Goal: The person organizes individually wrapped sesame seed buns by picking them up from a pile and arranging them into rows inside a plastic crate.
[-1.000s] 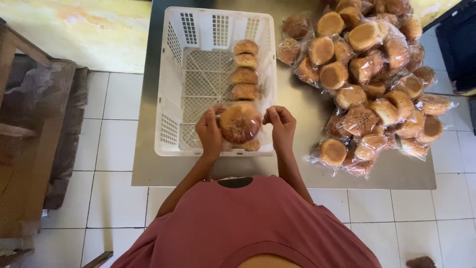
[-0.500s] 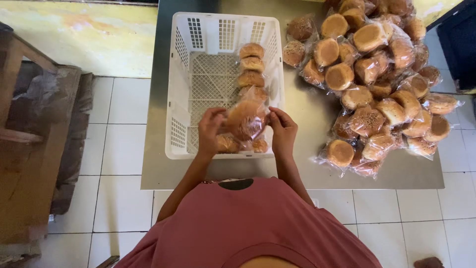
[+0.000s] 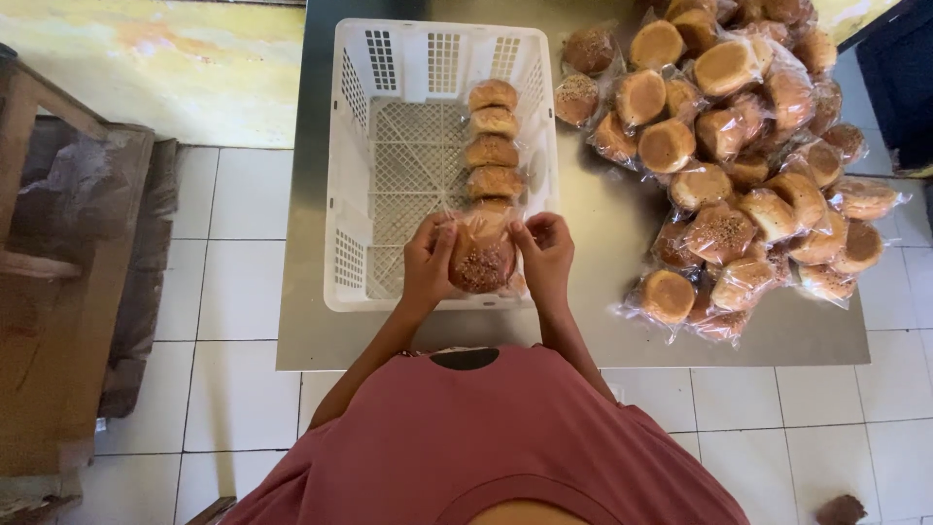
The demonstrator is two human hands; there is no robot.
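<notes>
I see one wrapped bun, round, brown and seed-topped inside clear plastic, held at the near end of the white plastic crate, just above its front rim. The left hand grips the bun's left side with the fingers curled around the wrapper; the right hand grips the right side, fingertips pinched on the plastic. Both hands are closed on the same bun, one on each side. Directly beyond it, a row of wrapped buns stands on edge along the right-hand part of the crate, running toward the far wall; the left part of the crate floor shows bare lattice. The crate sits on a steel table. To the right of the crate, on the same table, lies a heap of wrapped buns, some seed-topped, some plain. Below the hands I see a pink shirt. A white tiled floor surrounds the table, and a wooden bench stands at the left.
</notes>
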